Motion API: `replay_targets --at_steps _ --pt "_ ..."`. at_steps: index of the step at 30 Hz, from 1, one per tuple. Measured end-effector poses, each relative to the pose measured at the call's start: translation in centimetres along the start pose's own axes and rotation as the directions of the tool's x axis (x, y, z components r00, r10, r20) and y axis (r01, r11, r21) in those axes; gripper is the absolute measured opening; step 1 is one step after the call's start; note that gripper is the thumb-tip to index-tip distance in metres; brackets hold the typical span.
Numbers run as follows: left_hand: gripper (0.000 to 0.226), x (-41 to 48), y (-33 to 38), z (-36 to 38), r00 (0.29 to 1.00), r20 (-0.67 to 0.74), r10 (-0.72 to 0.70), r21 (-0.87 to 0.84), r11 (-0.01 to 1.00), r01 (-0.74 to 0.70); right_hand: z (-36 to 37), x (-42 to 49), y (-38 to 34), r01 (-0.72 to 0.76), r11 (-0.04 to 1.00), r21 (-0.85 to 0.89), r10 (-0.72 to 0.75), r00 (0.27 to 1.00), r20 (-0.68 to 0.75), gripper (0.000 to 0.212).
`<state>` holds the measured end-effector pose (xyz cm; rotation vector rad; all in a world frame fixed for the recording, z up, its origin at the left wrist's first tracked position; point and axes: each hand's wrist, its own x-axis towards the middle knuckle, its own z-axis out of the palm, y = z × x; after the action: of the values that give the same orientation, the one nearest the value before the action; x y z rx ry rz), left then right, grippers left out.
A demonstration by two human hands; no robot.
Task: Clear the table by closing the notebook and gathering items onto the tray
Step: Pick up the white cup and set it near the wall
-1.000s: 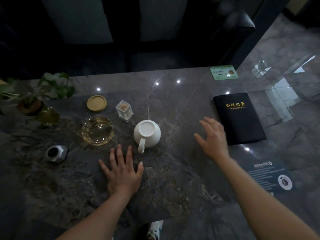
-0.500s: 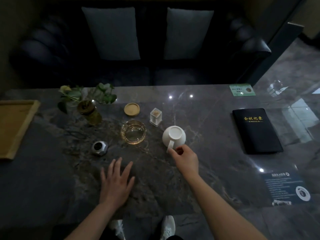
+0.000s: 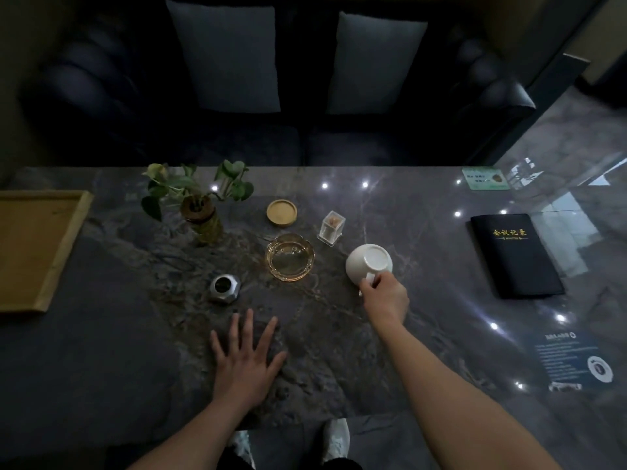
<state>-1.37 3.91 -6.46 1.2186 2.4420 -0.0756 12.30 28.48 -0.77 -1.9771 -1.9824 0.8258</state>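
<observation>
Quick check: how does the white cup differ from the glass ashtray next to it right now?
The white cup is opaque; the glass ashtray is clear amber. The cup looks tipped, its handle pinched by the right hand; the ashtray sits flat, untouched. The cup has a handle; the ashtray has none. Both are round and off the tray.

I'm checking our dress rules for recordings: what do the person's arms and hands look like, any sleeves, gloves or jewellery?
The left hand and right hand are bare: no gloves, no rings that the dim light lets me see. The left forearm and right forearm are uncovered down to the picture's edge: no sleeve, watch or bracelet shows.
</observation>
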Motion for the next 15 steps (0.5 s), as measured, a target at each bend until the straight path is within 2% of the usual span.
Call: replay_targets --at_steps 3,5,6,7,9,11,13,15 --pt "0.073 0.2 -0.3 0.3 1.0 0.008 -0.001 -0.005 1.0 0.001 -1.0 -0.2 0.0 -0.028 0.997 0.074 0.03 0.999 -0.035 0.017" --pt "0.072 0.2 -0.3 0.4 1.0 0.015 -0.01 0.006 1.0 0.01 -1.8 0.0 0.3 -0.086 0.973 0.214 0.091 0.996 -0.013 0.019" --pt "0.072 0.2 -0.3 0.5 1.0 0.017 -0.013 0.007 1.0 0.013 -2.0 -0.2 0.4 -0.145 0.919 0.368 0.141 0.989 0.037 0.02" --pt "0.072 0.2 -0.3 0.5 1.0 0.018 -0.015 0.005 1.0 0.015 -2.1 -0.6 0.5 -0.219 0.812 0.542 0.187 0.976 0.113 0.019" --pt "0.072 0.4 -0.3 0.5 1.0 0.015 -0.021 0.001 1.0 0.021 -2.0 -2.0 0.4 -0.381 0.53 0.757 0.235 0.924 0.301 0.018" --pt "0.072 0.4 -0.3 0.5 1.0 0.013 -0.022 0.004 1.0 0.022 -1.3 -3.7 0.7 -0.518 0.348 0.782 0.245 0.855 0.458 0.019" --pt "0.072 0.4 -0.3 0.6 0.999 0.014 -0.033 -0.003 0.999 0.033 -0.6 -5.0 1.3 -0.611 0.263 0.746 0.235 0.791 0.565 0.022" --pt "0.073 0.3 -0.3 0.7 0.999 -0.006 -0.036 -0.004 0.999 0.036 -0.2 -5.8 1.9 -0.659 0.223 0.718 0.227 0.752 0.619 0.022"
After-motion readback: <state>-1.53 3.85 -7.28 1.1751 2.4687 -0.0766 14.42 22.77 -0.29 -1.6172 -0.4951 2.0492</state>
